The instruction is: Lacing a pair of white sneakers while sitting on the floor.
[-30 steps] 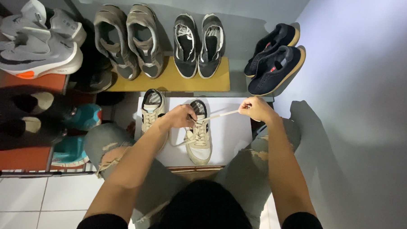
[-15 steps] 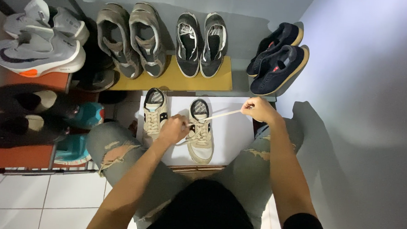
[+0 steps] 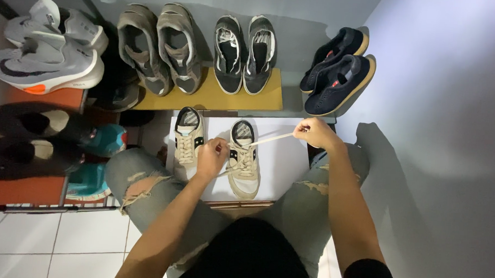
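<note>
Since half a second ago, left hand (image 3: 211,157) has dropped lower onto the right sneaker (image 3: 244,158), its fingers closed on the lacing. Right hand (image 3: 315,132) pinches the lace (image 3: 269,140) end, drawn taut up and rightward from the sneaker. Its long axis runs away from the person; the left hand is nearer. Its mate (image 3: 187,141) stands just left on the white box (image 3: 285,162).

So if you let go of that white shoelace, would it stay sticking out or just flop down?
It would probably flop. The shoelace looks thin and soft, and it seems straight only because the right hand pulls it tight from the beige sneaker. It is likely very light too. The left hand rests at the laces, perhaps steadying the sneaker.
</note>
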